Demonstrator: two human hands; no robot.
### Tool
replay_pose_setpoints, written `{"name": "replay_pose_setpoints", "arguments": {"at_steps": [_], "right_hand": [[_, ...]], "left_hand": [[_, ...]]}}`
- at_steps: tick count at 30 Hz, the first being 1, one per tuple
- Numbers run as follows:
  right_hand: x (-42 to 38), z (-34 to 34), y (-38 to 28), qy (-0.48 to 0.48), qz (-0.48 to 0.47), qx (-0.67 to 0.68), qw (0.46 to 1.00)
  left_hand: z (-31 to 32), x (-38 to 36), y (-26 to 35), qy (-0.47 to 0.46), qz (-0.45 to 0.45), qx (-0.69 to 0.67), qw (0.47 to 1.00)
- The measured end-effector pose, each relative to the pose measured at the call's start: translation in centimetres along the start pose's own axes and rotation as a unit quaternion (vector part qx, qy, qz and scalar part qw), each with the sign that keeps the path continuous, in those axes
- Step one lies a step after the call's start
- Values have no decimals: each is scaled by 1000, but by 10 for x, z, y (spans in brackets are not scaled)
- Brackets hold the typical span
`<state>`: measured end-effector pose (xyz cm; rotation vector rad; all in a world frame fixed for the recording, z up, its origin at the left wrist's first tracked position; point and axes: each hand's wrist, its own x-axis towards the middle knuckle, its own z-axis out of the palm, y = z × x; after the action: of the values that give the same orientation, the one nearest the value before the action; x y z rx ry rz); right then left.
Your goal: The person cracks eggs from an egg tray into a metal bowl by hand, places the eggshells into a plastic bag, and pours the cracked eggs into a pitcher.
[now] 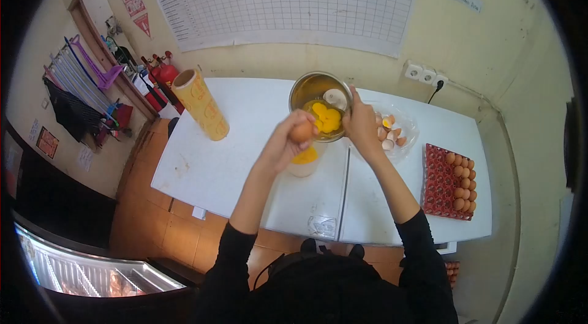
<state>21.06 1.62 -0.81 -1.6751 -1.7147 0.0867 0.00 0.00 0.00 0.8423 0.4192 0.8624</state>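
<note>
My left hand [286, 141] is closed around a brown egg [302, 133], just in front of a metal bowl [301, 86]. Several yellow yolks [326, 117] lie in clear egg white inside the bowl, beside a pale rounded thing I cannot make out. The bowl tilts toward me, and my right hand [362, 123] grips its right rim. Under the bowl and my left hand stands a pale container [301, 169] with yellow yolk in it, partly hidden. To the right of my right hand, a clear plastic bag [409, 140] holds broken eggshells [388, 135].
A red egg tray [436, 186], partly filled with brown eggs [465, 184], sits on the white table [257, 94] at right. A yellow roll of wrap [202, 106] stands at left. A plugged cable [436, 91] hangs from the wall sockets behind the table.
</note>
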Motion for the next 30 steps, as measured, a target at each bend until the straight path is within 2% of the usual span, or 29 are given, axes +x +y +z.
{"name": "replay_pose_setpoints", "arguments": {"at_steps": [2, 3, 5, 8, 15, 18, 20, 24, 26, 27, 30], "right_hand": [[-1, 0, -4, -15, 1, -66, 998], [-4, 8, -19, -6, 4, -58, 998], [-11, 14, -25, 29, -42, -74, 996], [-19, 20, -29, 47, -80, -90, 992], [-27, 16, -31, 98, -191, -135, 967], [-29, 9, -33, 121, -211, -182, 953], [-31, 3, -36, 133, -223, -170, 951], [-38, 10, -30, 145, -257, -185, 937], [-35, 12, -25, 166, -249, -185, 936], [-36, 12, -25, 181, -244, -181, 935], [-41, 15, -26, 136, -216, -201, 946]], "left_hand": [[-14, 20, 3, 53, 38, 20, 998], [-24, 17, 12, 50, 37, 32, 998], [-37, 23, 8, 93, 59, 35, 993], [-44, 29, 6, 108, 71, -2, 992], [-53, 27, -2, 65, 63, 4, 996], [-59, 26, -6, 2, 54, 4, 999], [-62, 24, -10, 11, 56, 82, 995], [-68, 18, -24, 16, 62, 151, 986], [-72, 19, -30, 13, 116, 241, 963], [-71, 18, -31, 10, 113, 241, 964], [-69, 15, -36, 20, 126, 286, 950]]}}
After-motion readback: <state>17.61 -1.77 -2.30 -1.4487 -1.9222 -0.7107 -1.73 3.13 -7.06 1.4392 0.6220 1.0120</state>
